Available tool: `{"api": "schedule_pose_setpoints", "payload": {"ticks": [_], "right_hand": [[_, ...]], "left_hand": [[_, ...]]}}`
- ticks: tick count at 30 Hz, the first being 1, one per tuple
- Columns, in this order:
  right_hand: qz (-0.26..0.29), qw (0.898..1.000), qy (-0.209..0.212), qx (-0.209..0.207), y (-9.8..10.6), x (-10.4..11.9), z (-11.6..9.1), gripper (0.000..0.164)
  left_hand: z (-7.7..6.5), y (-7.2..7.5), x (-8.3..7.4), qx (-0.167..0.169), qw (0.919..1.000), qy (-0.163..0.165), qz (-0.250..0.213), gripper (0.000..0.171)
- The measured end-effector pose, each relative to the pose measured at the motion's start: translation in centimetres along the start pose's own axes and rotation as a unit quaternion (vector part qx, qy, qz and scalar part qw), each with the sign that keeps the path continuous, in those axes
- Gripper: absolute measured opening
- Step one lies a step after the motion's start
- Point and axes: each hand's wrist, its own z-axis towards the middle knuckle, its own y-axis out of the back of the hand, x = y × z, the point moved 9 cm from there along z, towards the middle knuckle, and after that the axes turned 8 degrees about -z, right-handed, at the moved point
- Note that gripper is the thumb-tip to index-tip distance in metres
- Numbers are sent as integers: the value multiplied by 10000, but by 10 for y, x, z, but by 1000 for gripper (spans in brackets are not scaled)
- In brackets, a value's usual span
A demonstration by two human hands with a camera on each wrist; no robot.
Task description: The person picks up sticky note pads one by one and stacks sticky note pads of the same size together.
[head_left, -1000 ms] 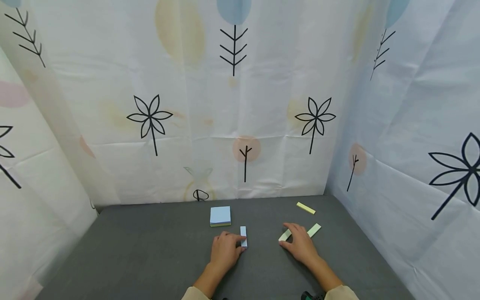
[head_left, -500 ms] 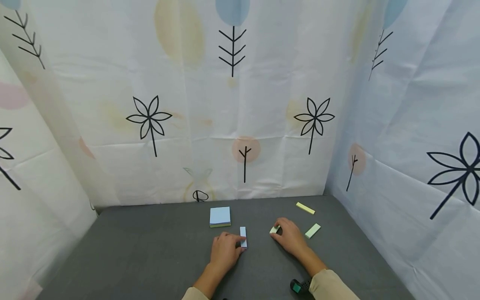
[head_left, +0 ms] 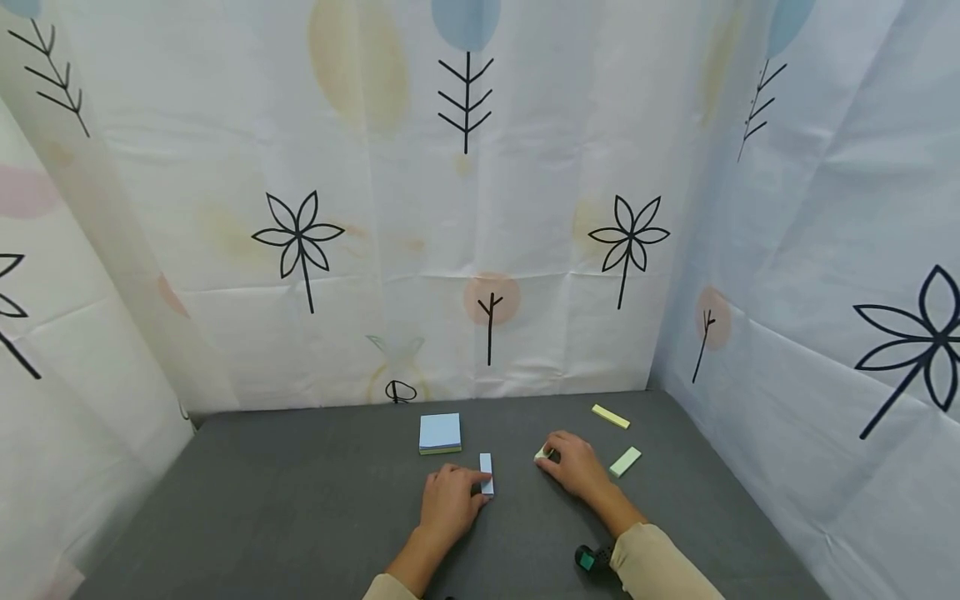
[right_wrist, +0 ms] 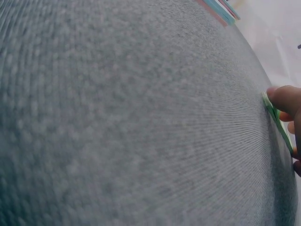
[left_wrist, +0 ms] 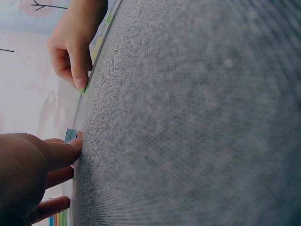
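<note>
In the head view my left hand (head_left: pixel 450 502) holds a narrow light-blue sticky-note pad (head_left: pixel 487 463) on the dark table, index finger across its top and thumb at its near end. The left wrist view shows blue and pink layers at that thumb. To the right, my right hand (head_left: pixel 576 465) pinches a narrow pale-green sticky-note pad (head_left: pixel 540 455) between thumb and fingers, mostly hidden by them. The right wrist view has this green pad (right_wrist: pixel 277 120) on a slant, its sheets fanned slightly at the end near the thumb.
A square stack of sticky notes (head_left: pixel 440 432), blue on top, lies behind my left hand. Right of my right hand lie another pale-green strip pad (head_left: pixel 626 462) and, farther back, a yellow one (head_left: pixel 611 417). Patterned cloth walls (head_left: pixel 540 333) border the grey table (head_left: pixel 300 492).
My right hand has moved left and slightly away from me with the pale-green pad, leaving the other green one behind. My left hand and the blue pad stay in place.
</note>
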Motion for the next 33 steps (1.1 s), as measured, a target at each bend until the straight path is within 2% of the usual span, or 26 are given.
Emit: {"api": "schedule_pose_setpoints", "payload": {"ticks": [13,22,26,33], "right_hand": [[235,9997,-31,-107,-1,-8,0,17],[303,9986,-434,-47,-6,-20,-2,32],[115,9974,-716,16,-9,-26,-2,38],[-291,9878,-1442,503,-17,-38,-4,53]], "left_hand": [[1,0,1,13,10000,-25,4,29],[0,1,1,-18,10000,-30,-60,28],[0,1,1,-17,10000,-12,-75,29],[0,0,1,20,10000,-3,-58,29]]}}
